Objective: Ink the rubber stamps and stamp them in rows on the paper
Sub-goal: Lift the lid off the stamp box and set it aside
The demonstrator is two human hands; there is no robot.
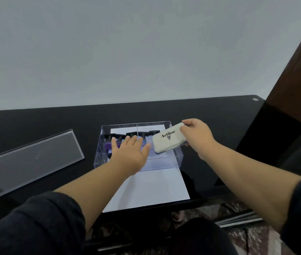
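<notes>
A black bench point(210, 126) carries everything, set against a pale wall; a white sheet of paper point(153, 190) lies on it near the front edge, running back under a clear plastic box point(171, 162); well to the left of the box, its clear lid point(30, 161) lies flat on the bench, apart from it.

The box has a thin clear divider standing across its middle; inside, a row of rubber stamps point(133, 134) with black handles stands along the far side, and something purple shows at the left end, partly hidden.

The left hand point(129, 153) reaches over the box with fingers straight and spread, palm down, gripping nothing; whether the fingertips touch the stamps cannot be told.

The right hand point(195, 135) holds a white Artline ink pad point(169, 140), closed, at its far right end, thumb on top and fingers curled beneath; the pad is tilted and hangs over the right part of the box, its dark lower edge showing; dark sleeves cover both upper forearms.
</notes>
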